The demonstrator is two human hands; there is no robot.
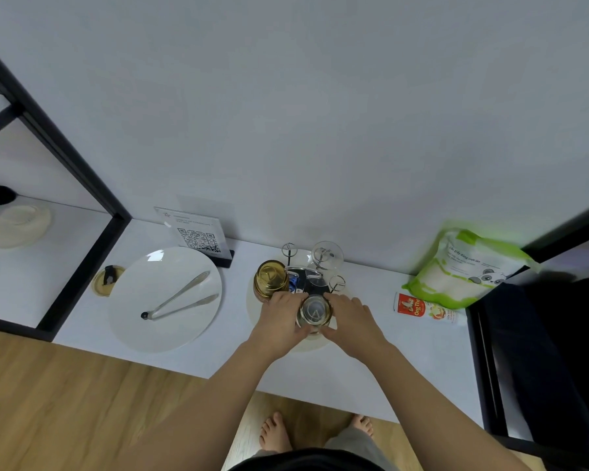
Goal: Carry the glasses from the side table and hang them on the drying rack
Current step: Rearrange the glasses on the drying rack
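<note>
Holding a clear glass [314, 311] upside down between them, the left hand [281, 317] and the right hand [351, 317] each wrap one side of it, so both grips are closed on that one glass. It sits at the near edge of the drying rack [308, 283], which stands on the white counter [354, 362] against the wall. The mouth faces down, likely so that it can slip over one of the rack's upright wire prongs and drain. Using two hands probably steadies the glass while it is lined up; whether it already rests on a prong cannot be told, since the fingers hide the rim.

On the left side of the rack an amber glass [271, 278] already hangs inverted, and at the back of the rack another clear glass [327, 254] does the same. Two looped prongs [336, 283] stand free, one at the back left and one at the right, so the rack has room for more.

Left of the rack lies a white plate [133, 311] with metal tongs [181, 299] on it. Right of the rack lie a small red tube [419, 307] and a green bag [466, 266].
</note>
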